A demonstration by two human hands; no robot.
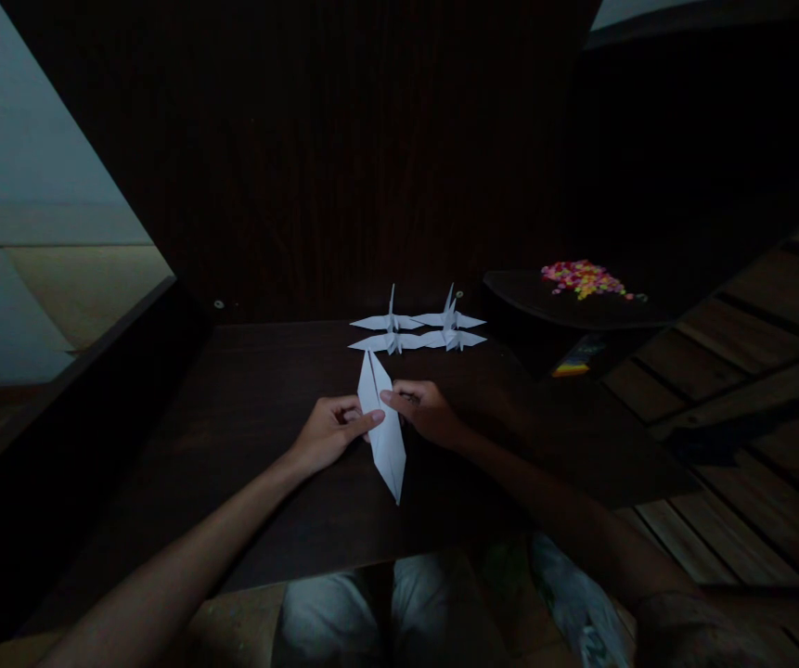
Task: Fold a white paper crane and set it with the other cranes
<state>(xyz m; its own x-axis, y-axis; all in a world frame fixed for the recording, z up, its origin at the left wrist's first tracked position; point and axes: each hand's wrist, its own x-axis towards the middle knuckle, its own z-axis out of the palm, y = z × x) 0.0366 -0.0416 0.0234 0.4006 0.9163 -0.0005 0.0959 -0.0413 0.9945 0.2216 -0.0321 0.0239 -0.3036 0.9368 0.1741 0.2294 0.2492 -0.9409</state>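
Between my two hands is a folded white sheet of origami paper (389, 450), a long diamond with a slit down its upper half. My left hand (335, 429) pinches its left edge, thumb lying on the face and fingers behind. On the opposite edge my right hand (428, 411) grips it the same way, its thumb slightly higher. The paper is held above the dark table, its top tip close in view to the folded paper cranes (403, 341). Several of these white cranes stand in two rows with wings spread and touching or overlapping.
A dark table (252, 371) has a tall back panel (336, 167) and a raised left side board (79, 390). At right, a curved shelf (510, 289) bears a pile of small colourful pieces (584, 276). Below it sits a rainbow-edged item (573, 368). Wooden slats (753, 492) lie farther right.
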